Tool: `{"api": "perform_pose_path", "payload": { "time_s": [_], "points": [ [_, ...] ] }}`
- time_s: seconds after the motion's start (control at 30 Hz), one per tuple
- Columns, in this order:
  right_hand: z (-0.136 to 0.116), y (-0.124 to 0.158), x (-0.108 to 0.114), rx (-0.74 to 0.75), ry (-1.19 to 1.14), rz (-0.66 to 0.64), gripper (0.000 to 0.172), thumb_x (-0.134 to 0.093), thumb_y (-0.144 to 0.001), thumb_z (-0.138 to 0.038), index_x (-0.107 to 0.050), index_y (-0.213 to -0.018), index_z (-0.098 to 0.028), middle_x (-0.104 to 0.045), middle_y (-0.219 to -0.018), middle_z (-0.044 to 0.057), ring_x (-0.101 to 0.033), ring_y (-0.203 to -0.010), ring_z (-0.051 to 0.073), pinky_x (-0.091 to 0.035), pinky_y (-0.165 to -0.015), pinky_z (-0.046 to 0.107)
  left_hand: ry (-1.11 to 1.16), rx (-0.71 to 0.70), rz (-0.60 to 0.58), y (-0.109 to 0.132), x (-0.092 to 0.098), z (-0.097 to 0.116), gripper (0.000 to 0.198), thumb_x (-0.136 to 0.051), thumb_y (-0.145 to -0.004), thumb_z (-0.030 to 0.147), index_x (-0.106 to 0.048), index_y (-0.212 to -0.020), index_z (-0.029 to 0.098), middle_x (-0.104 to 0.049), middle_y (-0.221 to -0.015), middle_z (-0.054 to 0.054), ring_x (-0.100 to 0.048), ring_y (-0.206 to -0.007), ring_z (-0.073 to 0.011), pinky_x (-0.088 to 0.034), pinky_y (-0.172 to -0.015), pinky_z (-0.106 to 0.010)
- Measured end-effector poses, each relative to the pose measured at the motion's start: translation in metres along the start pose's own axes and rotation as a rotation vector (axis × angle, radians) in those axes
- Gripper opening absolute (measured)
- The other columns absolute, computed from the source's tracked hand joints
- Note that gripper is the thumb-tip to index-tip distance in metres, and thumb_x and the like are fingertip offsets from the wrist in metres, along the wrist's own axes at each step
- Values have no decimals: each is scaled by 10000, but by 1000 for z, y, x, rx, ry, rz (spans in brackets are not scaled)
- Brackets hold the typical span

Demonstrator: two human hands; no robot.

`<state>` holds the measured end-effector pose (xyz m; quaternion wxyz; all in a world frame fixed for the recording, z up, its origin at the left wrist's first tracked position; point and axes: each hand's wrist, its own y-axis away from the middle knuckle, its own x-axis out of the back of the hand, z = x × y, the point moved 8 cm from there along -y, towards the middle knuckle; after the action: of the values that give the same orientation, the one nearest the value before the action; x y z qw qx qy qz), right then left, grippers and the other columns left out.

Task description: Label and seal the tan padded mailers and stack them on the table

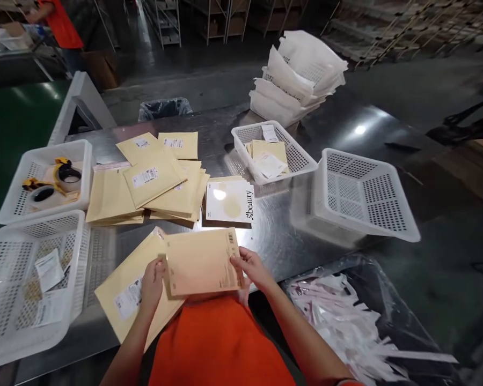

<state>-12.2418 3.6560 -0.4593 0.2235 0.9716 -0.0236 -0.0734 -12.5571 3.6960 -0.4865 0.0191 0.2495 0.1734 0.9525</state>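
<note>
Close to the near edge of a steel counter (265,236), a person in an orange top holds a tan padded envelope (201,261) flat between both hands. Left hand (152,284) pinches the envelope's left edge, its grip closed on the paper; right hand (253,268) clasps the right edge beside a small printed barcode, fingers (241,260) curled over the top face. Beneath it lies a second envelope (124,297) bearing a white address label, angled toward the counter's front.

Farther back, a loose spread of labelled envelopes (148,185) covers the middle of the counter, and just to its right sits a short stack topped by a white card (229,201) printed with the word "Beauty". A white perforated basket (273,150) behind the card holds a few more envelopes and slips. Another basket (362,195) rests tilted at the counter's right end. At left, one basket (8,203) contains tape dispensers, and a nearer basket (78,268) holds paper slips. A tall pile of empty baskets (301,75) stands at the far side.

Below the counter on the right, a bin lined with dark plastic (386,305) is filled with white paper strips. Another person in an orange top (60,21) stands in the far left background.
</note>
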Motion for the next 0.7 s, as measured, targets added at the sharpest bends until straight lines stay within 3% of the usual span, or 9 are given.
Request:
{"api": "perform_pose_path", "payload": {
  "time_s": [0.07,0.1,0.2,0.27,0.33,0.43,0.53,0.63,0.7],
  "points": [
    [3,-9,17,35,-40,137,479,-735,-669,-565,-626,-909,-166,-728,-850,52,-682,-763,220,-549,-708,339,-516,-164,-145,-6,-18,-1,368,-455,-856,170,-611,-1189,176,-533,-1393,-151,-560,-1205,-308,-460,-1008,-485],
    [5,-14,25,41,-59,203,493,-737,-656,-574,-617,-913,-170,-727,-844,55,-682,-742,221,-549,-693,341,-726,-236,-260,-7,-31,-3,469,-492,-795,85,-585,-1240,202,-444,-1483,-137,-564,-1193,-317,-478,-977,-482],
    [9,-30,31,68,-100,332,511,-734,-637,-574,-603,-945,-187,-726,-885,67,-684,-740,229,-557,-691,359,-1075,-338,-516,-11,-59,-4,812,-575,-660,-33,-441,-1388,301,-164,-1623,-111,-626,-1065,-305,-538,-829,-437],
    [7,-40,26,92,-100,364,490,-725,-640,-561,-599,-943,-197,-726,-924,73,-687,-772,234,-562,-724,375,-1138,-356,-557,-17,-65,4,764,-611,-640,-31,-485,-1332,268,-181,-1610,-144,-632,-1030,-296,-533,-808,-423],
    [5,-45,20,105,-60,354,470,-714,-643,-554,-601,-926,-196,-727,-934,77,-684,-801,235,-559,-754,380,-1125,-379,-568,-20,-67,14,540,-608,-672,1,-582,-1167,215,-362,-1515,-147,-612,-1050,-291,-516,-827,-409],
    [7,-49,13,66,35,199,442,-704,-660,-549,-610,-893,-186,-730,-899,72,-680,-811,234,-548,-765,372,-1054,-386,-568,-14,-62,22,317,-548,-784,95,-588,-1083,191,-565,-1261,-115,-592,-1059,-263,-496,-837,-376],
    [23,-46,3,-88,74,-73,439,-721,-662,-534,-614,-886,-171,-726,-845,61,-680,-765,228,-542,-724,358,-982,-403,-580,1,-63,28,227,-504,-859,180,-571,-1076,190,-598,-1143,-82,-576,-1062,-228,-476,-853,-339],
    [37,-42,-20,-194,87,-230,462,-708,-670,-540,-613,-907,-156,-709,-804,50,-665,-730,210,-528,-676,328,-915,-457,-640,19,-79,42,148,-485,-886,185,-594,-986,197,-602,-1115,-51,-557,-1064,-198,-453,-875,-306],
    [39,-43,-47,-160,180,-279,427,-647,-723,-539,-614,-894,-149,-689,-789,41,-641,-723,188,-514,-663,305,-853,-507,-654,26,-91,60,148,-481,-903,200,-597,-994,201,-598,-1124,-48,-545,-1071,-192,-445,-893,-303]
  ]
}}
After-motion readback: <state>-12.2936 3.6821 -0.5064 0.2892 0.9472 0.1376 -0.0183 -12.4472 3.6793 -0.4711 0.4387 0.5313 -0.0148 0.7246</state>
